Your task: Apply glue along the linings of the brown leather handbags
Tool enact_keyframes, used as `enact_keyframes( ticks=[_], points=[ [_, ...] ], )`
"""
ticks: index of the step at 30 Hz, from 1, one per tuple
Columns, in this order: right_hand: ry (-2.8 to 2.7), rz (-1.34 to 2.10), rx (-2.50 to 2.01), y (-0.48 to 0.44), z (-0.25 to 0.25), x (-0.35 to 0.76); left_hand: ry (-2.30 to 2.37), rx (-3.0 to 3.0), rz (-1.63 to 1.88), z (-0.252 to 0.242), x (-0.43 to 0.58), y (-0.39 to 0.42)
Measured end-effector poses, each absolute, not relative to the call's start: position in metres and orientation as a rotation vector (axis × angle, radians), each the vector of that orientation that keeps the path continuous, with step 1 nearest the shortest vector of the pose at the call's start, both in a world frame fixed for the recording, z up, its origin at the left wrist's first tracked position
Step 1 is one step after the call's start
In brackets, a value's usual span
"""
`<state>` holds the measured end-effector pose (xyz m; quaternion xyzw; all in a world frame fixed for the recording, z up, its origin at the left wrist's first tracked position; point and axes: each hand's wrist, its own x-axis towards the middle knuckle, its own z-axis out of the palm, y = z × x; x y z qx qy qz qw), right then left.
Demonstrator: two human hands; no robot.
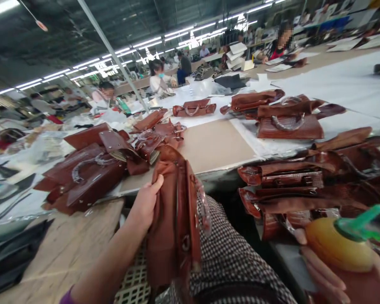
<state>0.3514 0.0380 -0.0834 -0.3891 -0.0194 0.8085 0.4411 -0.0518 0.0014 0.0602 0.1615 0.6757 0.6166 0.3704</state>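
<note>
My left hand (147, 202) grips the edge of a brown leather handbag (164, 228), thumb on its near face. The bag stands on end over my lap, its clear-wrapped handle (205, 207) facing right. At the lower right my right hand (332, 274) is wrapped round a yellow, rounded squeeze bottle (332, 245). A green cap with a spout (361, 223) tops the bottle, tilted toward the right. What the bottle contains cannot be seen. Right beside that hand lies a stack of brown handbags (291, 202).
More brown bags (88, 177) are heaped on the table at left, and others (288, 126) stand farther back at right. A brown board (215, 143) lies on the table ahead. A wooden board (72, 249) is at lower left. Several people work in the background.
</note>
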Motion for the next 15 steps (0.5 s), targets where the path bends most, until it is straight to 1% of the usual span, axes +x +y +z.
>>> enact_keyframes(
  ticks=[1, 2, 4, 6, 7, 10, 15],
  points=[
    [-0.135, 2.054, -0.887, 0.04, -0.072, 0.343, 1.711, 0.371, 1.613, 0.063, -0.05, 0.001],
    [-0.187, 1.995, -0.797, 0.042, -0.06, 0.333, 1.681, 0.325, 1.654, 0.065, -0.047, -0.001],
    [-0.298, 1.997, -0.661, 0.046, -0.039, 0.314, 1.601, 0.219, 1.759, 0.069, -0.037, -0.004],
    [-0.393, 1.918, -0.619, 0.053, -0.023, 0.297, 1.523, 0.097, 1.842, 0.072, -0.022, -0.009],
    [-0.408, 1.818, -0.626, 0.057, -0.017, 0.289, 1.488, 0.045, 1.862, 0.074, -0.015, -0.011],
    [-0.426, 1.698, -0.541, 0.073, -0.004, 0.268, 1.375, -0.08, 1.861, 0.076, 0.006, -0.023],
    [-0.407, 1.631, -0.457, 0.094, -0.001, 0.246, 1.255, -0.219, 1.886, 0.067, 0.025, -0.06]
  ],
)
